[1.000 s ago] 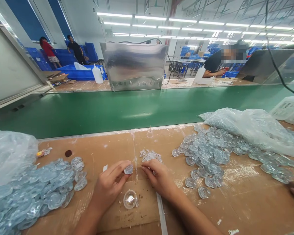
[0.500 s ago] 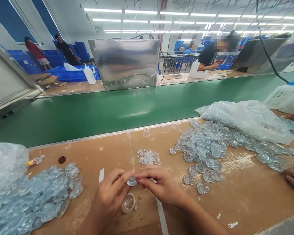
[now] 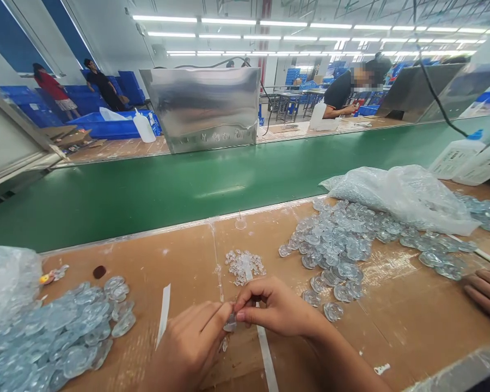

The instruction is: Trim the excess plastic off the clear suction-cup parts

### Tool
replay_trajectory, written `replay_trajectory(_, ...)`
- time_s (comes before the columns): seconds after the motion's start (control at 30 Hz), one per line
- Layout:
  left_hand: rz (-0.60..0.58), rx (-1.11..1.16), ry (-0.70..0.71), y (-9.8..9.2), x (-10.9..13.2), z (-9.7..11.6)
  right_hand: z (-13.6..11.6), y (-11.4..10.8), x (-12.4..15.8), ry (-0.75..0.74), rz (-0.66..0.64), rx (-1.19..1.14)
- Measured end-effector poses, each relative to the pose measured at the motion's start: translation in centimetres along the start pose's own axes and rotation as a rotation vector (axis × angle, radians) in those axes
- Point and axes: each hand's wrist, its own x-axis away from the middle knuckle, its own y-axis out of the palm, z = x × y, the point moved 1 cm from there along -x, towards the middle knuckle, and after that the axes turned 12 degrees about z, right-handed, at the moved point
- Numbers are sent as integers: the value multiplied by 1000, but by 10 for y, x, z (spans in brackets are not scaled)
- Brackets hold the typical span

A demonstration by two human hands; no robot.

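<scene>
Low over the cardboard-topped bench (image 3: 392, 337), the left hand (image 3: 187, 345) and right hand (image 3: 275, 307) pinch a small clear plastic disc (image 3: 230, 325) between their fingertips, which hide most of it. Its exact shape is hard to make out. Nearby lies a heap of similar discs (image 3: 335, 245), and another person's hand (image 3: 488, 294) is cut off at the right edge.

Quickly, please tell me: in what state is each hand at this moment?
Left hand: closed, pinching a small clear plastic piece.
Right hand: closed, pinching the same piece.
</scene>
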Motion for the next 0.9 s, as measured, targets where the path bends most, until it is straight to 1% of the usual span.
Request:
replay_trajectory(0.07, -2, -38, 8, -1, -1, 7, -3, -1, 2, -26, -28, 32)
replay_trajectory(0.13, -38, -80, -9, -2, -1, 13, -3, -1, 3, -6, -38, 43)
replay_trajectory(0.2, -84, -87, -45, -3, 0, 17, 0, -1, 3, 94, -43, -29)
replay_trajectory(0.27, -92, -48, -76, -4, 0, 19, 5, -1, 2, 227, -70, -157)
replay_trajectory(0.33, -86, 23, -104, -6, -1, 20, 9, -2, 1, 325, -132, -291)
replay_trajectory(0.37, -85, 61, -117, -6, -2, 21, 11, -2, 1, 348, -172, -341)
replay_trajectory(0.43, -89, 124, -139, -8, -4, 22, 12, -3, 1, 361, -241, -405)
replay_trajectory(0.5, -98, 160, -153, -9, -5, 23, 13, -3, 1, 365, -266, -428)
replay_trajectory(0.6, -104, 157, -153, -10, -4, 24, 13, -2, 0, 364, -228, -404)
replay_trajectory(0.7, -119, 144, -149, -9, -2, 25, 10, -4, -3, 259, -181, -345)
replay_trajectory(0.73, -128, 147, -153, -9, -1, 26, 9, -5, -4, 222, -184, -328)
replay_trajectory(0.8, -135, 164, -167, -7, 0, 27, 7, -7, -4, 206, -239, -317)
replay_trajectory(0.9, -90, 240, -181, -3, 1, 28, 7, -8, -1, 280, -331, -329)
